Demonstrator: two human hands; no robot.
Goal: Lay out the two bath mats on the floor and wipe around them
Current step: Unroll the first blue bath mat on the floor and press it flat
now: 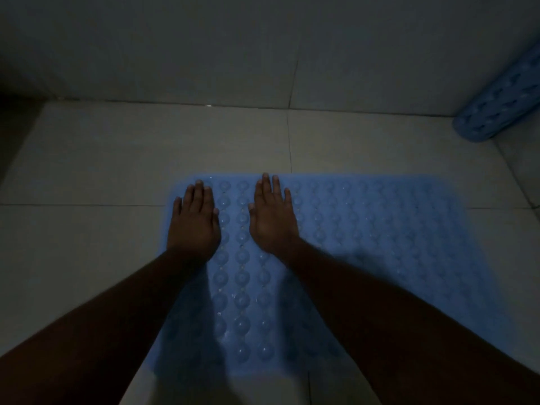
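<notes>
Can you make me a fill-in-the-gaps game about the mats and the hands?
1. The flat mat lying on the floor is the colour ____.
2. The left hand and the right hand both rest, fingers straight, on top of this ____.
3. The other mat, over at the right by the wall, is not laid out: it is ____ up.

Missing words: blue; mat; rolled.

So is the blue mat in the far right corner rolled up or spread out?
Rolled up. The corner mat forms a tube with a rounded end, unlike the flat mat.
</notes>
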